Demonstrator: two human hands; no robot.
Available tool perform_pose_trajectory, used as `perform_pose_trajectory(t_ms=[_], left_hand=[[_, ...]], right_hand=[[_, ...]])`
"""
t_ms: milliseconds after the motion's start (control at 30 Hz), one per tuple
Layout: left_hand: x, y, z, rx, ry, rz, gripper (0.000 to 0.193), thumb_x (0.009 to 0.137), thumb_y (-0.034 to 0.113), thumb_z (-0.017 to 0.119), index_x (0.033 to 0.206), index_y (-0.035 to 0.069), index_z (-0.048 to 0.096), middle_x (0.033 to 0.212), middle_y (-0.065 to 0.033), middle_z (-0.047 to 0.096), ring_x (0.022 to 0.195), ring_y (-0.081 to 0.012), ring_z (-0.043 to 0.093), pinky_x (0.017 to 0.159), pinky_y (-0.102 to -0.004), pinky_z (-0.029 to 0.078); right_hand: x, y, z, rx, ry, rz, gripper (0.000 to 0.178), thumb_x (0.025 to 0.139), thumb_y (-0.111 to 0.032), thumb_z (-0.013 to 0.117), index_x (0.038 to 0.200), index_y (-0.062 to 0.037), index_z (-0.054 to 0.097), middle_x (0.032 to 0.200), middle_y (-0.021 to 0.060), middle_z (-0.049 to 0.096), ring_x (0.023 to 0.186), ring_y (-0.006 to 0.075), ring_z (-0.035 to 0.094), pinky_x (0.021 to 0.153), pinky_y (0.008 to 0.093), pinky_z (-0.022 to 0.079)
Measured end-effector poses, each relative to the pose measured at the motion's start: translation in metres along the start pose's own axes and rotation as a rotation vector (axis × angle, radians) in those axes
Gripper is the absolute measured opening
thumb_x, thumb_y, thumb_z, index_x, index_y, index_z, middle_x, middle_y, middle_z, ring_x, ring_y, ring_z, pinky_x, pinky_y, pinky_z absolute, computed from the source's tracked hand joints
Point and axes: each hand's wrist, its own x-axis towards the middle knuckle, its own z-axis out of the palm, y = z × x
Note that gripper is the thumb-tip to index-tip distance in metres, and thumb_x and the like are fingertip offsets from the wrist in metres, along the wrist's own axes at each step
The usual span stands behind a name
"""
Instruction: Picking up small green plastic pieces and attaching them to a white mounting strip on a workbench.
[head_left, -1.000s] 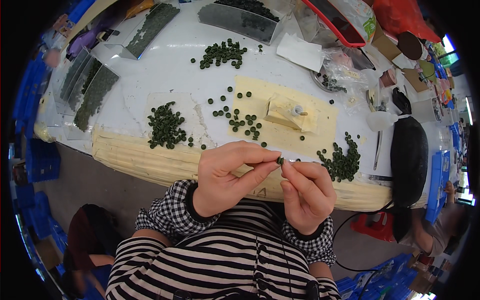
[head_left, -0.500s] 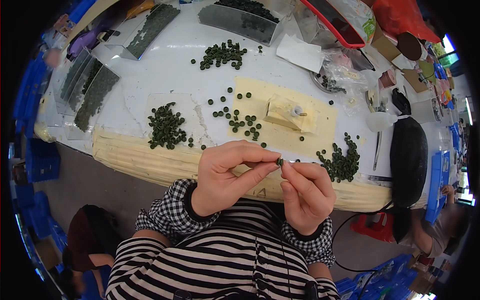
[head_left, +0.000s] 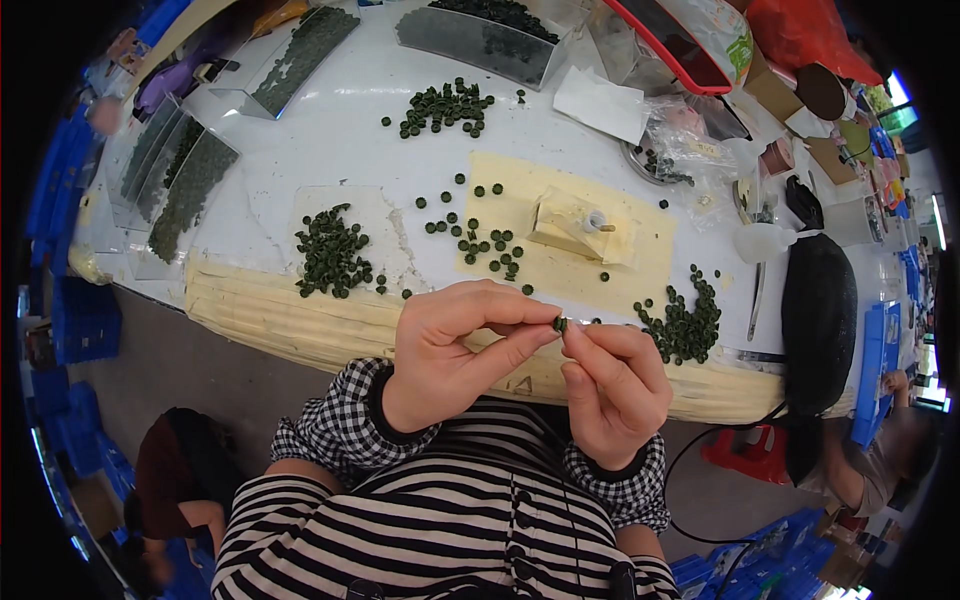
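Note:
Between the thumb and forefinger of my left hand (head_left: 465,345) is pinched a small dark green round part (head_left: 560,324). The fingertips of my right hand (head_left: 618,385) are closed and touch the same part from the right. Both hands are over the table's near edge. Beyond them, several loose green round parts (head_left: 487,243) lie partly on a cream sheet. A cream block with a small pale peg (head_left: 575,228) stands on that sheet. One heap of green parts (head_left: 333,252) is left of my hands, and another heap (head_left: 686,318) is to the right.
A third heap (head_left: 444,108) lies farther back, near clear trays (head_left: 480,45) of dark parts. At right are a black padded object (head_left: 818,325), tweezers (head_left: 755,300) and a white bottle (head_left: 765,243). A red-framed device (head_left: 672,45) overhangs the back. Another person (head_left: 190,480) bends at lower left.
My hands stay almost in place, with the small green part turned slightly between the fingertips. The person at lower left has shifted an arm.

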Motion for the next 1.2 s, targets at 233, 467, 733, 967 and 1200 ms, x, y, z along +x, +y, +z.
perform_pose_trajectory(t_ms=[233,467,733,967,1200], left_hand=[[0.0,0.0005,0.0,-0.004,0.003,-0.011,0.018,0.083,-0.003,0.071,0.101,-0.001,0.071,0.088,-0.012,0.07,0.078,-0.0147,0.068,0.071,-0.0239,0.055],[0.0002,0.0011,-0.0001,-0.012,0.003,-0.019,0.018,0.083,-0.003,0.071,0.1,-0.001,0.071,0.088,-0.012,0.07,0.079,-0.0145,0.068,0.071,-0.0238,0.055],[0.0008,-0.0003,-0.0017,-0.006,-0.003,0.036,0.019,0.081,-0.004,0.072,0.1,0.0,0.072,0.087,-0.0115,0.071,0.08,-0.0165,0.068,0.071,-0.0251,0.053],[-0.0002,0.0029,-0.0023,-0.003,-0.018,0.0,0.019,0.081,-0.004,0.072,0.099,0.0,0.072,0.088,-0.0111,0.072,0.08,-0.0173,0.068,0.071,-0.0257,0.053],[0.0,0.0022,-0.0029,-0.024,-0.028,-0.033,0.017,0.081,-0.004,0.072,0.098,0.0,0.073,0.089,-0.0113,0.072,0.081,-0.0177,0.069,0.072,-0.0261,0.054]], right_hand=[[-0.0003,-0.0003,-0.0002,0.006,0.002,0.005,0.032,0.077,0.0,0.074,0.109,0.0006,0.071,0.092,0.011,0.065,0.075,0.0206,0.062,0.066,0.0286,0.051],[-0.0021,-0.001,0.0015,0.039,-0.009,0.025,0.034,0.077,0.001,0.073,0.111,0.0011,0.07,0.094,0.0112,0.065,0.075,0.02,0.062,0.066,0.0273,0.05],[-0.0021,0.0004,0.0027,0.072,-0.012,0.005,0.035,0.077,0.003,0.073,0.112,0.0008,0.07,0.095,0.0113,0.066,0.074,0.0194,0.061,0.065,0.0268,0.05],[-0.001,0.0035,0.0015,0.062,-0.031,-0.04,0.037,0.075,0.004,0.074,0.111,0.0005,0.071,0.097,0.0107,0.067,0.073,0.0196,0.06,0.063,0.0279,0.048],[0.0011,0.0034,-0.0007,0.044,-0.05,-0.051,0.036,0.074,0.004,0.074,0.11,0.0007,0.071,0.097,0.0109,0.068,0.072,0.0195,0.06,0.063,0.028,0.048]])
